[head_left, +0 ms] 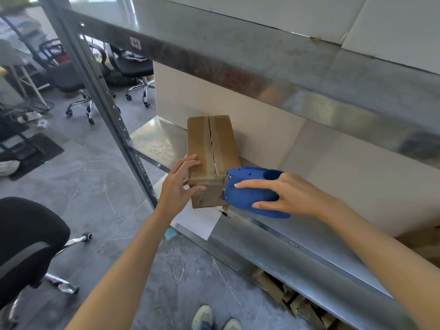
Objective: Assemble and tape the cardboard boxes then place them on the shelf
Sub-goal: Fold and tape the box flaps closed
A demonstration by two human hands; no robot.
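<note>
now, step: tape brown cardboard box (pixel 212 144) seam.
left hand (pixel 176 186): straight fingers press box steady.
right hand (pixel 292 194): fingers clamped on blue plastic tape dispenser (pixel 247 196); pull firmly.

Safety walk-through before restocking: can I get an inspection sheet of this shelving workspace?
Surface: metal shelf, bare steel.
Job's things: cardboard box lying on the shelf; blue tape dispenser against its near end.
Clutter: white paper sheet overhanging the shelf edge; cardboard scraps underneath.
Hands: left hand presses the box's near corner; right hand grips the dispenser.
Cables: power strip with cords on the floor, far left.
Surroundings: office chairs, grey floor.
</note>
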